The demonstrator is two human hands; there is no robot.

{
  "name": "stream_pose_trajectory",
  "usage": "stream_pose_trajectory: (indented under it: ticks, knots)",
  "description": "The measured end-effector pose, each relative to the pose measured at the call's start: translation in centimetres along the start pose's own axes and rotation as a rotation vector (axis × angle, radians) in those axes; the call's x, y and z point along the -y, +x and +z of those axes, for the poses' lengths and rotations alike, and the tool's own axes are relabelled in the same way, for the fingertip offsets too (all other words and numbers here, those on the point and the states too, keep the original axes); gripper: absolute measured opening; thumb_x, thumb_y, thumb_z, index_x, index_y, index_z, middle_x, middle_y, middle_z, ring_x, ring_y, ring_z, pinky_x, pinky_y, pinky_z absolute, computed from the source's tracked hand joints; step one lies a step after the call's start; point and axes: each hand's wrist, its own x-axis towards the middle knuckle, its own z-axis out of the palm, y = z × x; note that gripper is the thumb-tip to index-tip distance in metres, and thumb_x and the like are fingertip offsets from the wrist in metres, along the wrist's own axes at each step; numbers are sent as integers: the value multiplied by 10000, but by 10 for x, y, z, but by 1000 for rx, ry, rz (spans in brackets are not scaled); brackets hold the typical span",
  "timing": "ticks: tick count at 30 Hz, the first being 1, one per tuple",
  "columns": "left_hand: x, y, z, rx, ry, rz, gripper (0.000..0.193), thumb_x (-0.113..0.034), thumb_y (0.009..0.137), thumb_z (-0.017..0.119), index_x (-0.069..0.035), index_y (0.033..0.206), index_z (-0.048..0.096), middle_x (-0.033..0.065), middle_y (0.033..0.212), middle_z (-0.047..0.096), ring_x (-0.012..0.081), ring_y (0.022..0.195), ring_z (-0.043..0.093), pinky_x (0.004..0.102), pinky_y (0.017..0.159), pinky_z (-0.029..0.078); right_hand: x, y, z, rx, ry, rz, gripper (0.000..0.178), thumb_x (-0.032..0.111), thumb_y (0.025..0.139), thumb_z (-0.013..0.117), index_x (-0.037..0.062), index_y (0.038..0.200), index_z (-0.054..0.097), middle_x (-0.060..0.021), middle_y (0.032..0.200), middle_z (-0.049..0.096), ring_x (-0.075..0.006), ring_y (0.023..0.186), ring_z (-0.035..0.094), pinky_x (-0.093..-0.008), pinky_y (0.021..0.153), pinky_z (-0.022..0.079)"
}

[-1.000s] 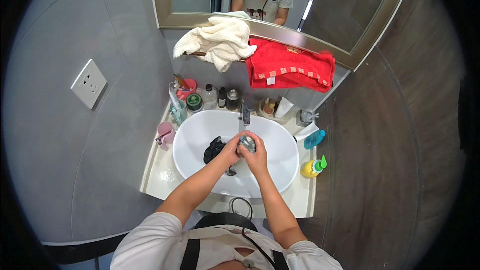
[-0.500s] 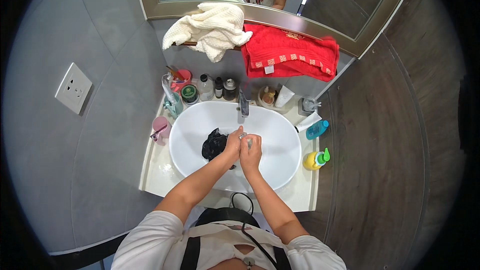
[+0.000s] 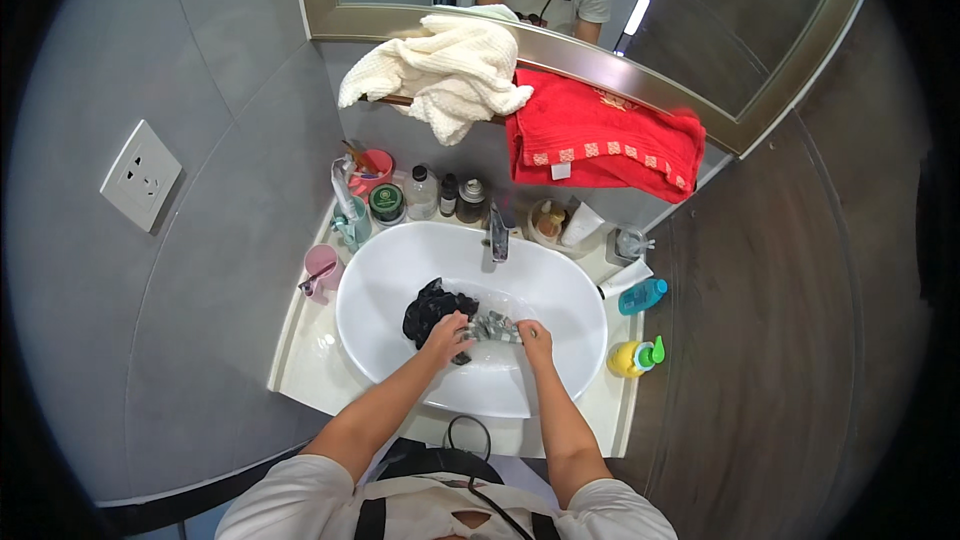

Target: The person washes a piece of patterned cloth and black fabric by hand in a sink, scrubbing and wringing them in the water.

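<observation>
The left hand (image 3: 447, 338) and right hand (image 3: 536, 339) grip the grey cloth (image 3: 494, 327); being wet, it could slip toward the black cloth (image 3: 430, 310), left.

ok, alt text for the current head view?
A person's left hand and right hand handle a gray patterned cloth in a white oval sink, beside a black cloth. A cream towel and red towel hang by a mirror.

Head-mtd cam, top-down o/ basin (image 3: 572, 308)
</observation>
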Motion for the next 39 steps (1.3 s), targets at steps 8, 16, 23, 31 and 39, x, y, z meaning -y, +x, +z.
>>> stream_pose_trajectory:
  ticks: [8,16,23,31,39]
  knots:
    - [13,-1,-32,-69,-81,-69,448,-379,869,445,-65,1187,413,94,1243,380,253,1167,349,417,957,316,-1,-22,35,230,-828,-652,340,138,636,631,74,961,559,-135,958,535,-313,898,503,-363,759,437]
    - [22,4,-47,-100,-166,-97,435,-388,866,443,-64,1156,448,99,1182,442,250,1103,418,409,917,363,-7,-36,61,-122,-833,-66,354,96,690,541,17,1025,459,-178,1048,446,-358,909,495,-424,737,439]
    - [27,5,-35,-97,-122,-98,479,-428,840,458,-106,1194,441,83,1263,395,244,1199,320,396,990,246,-1,-35,57,-46,-753,93,359,162,740,557,18,1049,444,-202,1069,475,-364,921,519,-440,770,430]
    - [-6,-23,8,-50,-51,-114,606,-490,814,464,-150,1291,308,99,1308,335,263,1234,259,503,995,160,128,-47,35,193,-521,-239,528,237,688,645,62,1142,438,-214,859,586,-314,765,593,-363,691,464]
    - [-30,-52,49,323,-332,-9,302,-446,813,513,-170,936,517,23,871,547,183,897,518,367,776,429,194,-87,19,240,68,-155,233,85,761,551,72,994,558,-11,855,566,-64,679,510,-208,599,423]
